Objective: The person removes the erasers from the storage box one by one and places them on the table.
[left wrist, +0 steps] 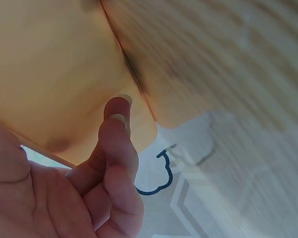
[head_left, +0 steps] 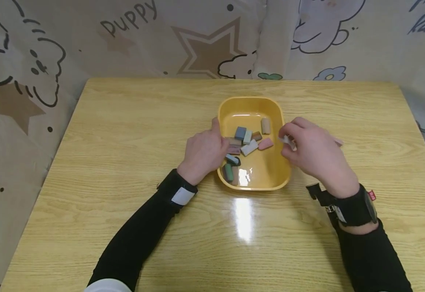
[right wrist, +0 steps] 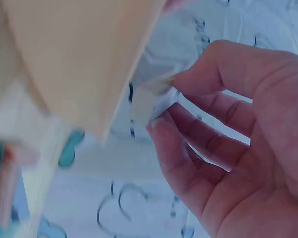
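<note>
the yellow tub (head_left: 254, 104) stands on the wooden tabletop (head_left: 124, 121), a little right of its middle in the head view. the left hand (head_left: 204, 156) grips its left wall: fingers lie bent against the outside, seen close up in the left wrist view, while the thumb side reaches over the rim. the right hand (head_left: 309, 148) pinches a small whitish piece (right wrist: 154, 101) between thumb and fingertips, just beside the tub's right rim; whether piece and rim touch, i cannot tell.

small blocks lie loose in the tub, most of them toward the middle and left. a tan block (head_left: 265, 126) stays apart at the upper right. near the middle, a blue block (head_left: 240, 133), a pale green block (head_left: 247, 137) and a brown block (head_left: 256, 136) sit close together, with a white block (head_left: 249, 148) and a pink block (head_left: 266, 143) just below. a mauve block (head_left: 233, 150) lies by the left hand, and a green block (head_left: 228, 172) in the lower left corner.

a pinkish thing (head_left: 338, 141) shows past the right hand, mostly hidden. black sleeves (head_left: 132, 239) cover both forearms. beyond the tabletop hangs a pale cloth (head_left: 197, 24) printed with stars and animals.
</note>
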Motion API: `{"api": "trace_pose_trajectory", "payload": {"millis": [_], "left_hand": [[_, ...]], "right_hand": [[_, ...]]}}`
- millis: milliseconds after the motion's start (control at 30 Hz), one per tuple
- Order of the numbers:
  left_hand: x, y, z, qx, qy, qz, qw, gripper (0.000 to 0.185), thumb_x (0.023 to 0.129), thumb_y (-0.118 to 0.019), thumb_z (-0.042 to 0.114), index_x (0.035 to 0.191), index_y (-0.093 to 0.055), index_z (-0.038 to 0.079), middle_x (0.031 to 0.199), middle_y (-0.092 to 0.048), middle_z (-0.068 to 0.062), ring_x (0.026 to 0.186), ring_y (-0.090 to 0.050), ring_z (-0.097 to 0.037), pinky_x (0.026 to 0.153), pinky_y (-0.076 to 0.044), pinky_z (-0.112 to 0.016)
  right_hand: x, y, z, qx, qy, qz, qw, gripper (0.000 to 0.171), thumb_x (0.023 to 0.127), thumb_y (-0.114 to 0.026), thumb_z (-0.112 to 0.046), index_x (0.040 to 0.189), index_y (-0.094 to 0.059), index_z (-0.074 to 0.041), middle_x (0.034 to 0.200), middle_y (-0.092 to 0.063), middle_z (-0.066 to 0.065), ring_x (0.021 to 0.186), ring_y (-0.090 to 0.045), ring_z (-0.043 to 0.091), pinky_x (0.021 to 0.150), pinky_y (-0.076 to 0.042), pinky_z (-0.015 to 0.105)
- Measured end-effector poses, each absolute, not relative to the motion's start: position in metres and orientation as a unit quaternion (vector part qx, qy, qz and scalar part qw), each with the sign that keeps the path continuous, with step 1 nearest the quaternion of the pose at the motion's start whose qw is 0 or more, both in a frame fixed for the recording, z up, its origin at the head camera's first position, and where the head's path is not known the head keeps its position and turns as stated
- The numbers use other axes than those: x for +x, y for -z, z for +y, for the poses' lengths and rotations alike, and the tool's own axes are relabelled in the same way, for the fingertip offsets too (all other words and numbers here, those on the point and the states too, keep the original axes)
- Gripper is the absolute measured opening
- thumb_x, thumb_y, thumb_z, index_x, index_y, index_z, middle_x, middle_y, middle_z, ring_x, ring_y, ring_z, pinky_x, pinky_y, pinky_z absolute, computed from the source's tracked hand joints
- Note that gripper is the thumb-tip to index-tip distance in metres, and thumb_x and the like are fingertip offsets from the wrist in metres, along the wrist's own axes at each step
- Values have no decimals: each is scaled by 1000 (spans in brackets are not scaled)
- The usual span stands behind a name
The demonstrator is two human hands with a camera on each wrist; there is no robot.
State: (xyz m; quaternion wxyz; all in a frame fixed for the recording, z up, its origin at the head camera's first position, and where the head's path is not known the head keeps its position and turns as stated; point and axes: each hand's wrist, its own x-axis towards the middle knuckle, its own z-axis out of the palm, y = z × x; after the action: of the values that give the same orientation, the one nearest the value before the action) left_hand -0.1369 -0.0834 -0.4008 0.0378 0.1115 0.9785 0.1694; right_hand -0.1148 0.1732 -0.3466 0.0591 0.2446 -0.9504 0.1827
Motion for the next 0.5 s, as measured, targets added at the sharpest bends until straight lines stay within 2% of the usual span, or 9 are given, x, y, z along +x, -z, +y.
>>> {"api": "trace_pose_trajectory", "payload": {"millis": [233,500], "left_hand": [[-137,400,-83,111,-163,980,40,61,100,-43,28,148,-33,-9,60,-52,-3,48,-51,-20,43,-40,-33],[-138,400,-83,105,-162,980,46,62,100,-43,29,148,-32,-9,60,-52,-3,49,-52,-20,43,-40,-33]], "right_hand": [[-122,339,207,197,-179,-962,53,17,81,-72,-5,97,-68,-2,89,-59,11,77,-53,26,66,-43,42],[-133,343,227,166,-178,-968,-59,20,82,-69,-2,102,-67,1,96,-63,16,87,-57,33,75,-46,49]]}}
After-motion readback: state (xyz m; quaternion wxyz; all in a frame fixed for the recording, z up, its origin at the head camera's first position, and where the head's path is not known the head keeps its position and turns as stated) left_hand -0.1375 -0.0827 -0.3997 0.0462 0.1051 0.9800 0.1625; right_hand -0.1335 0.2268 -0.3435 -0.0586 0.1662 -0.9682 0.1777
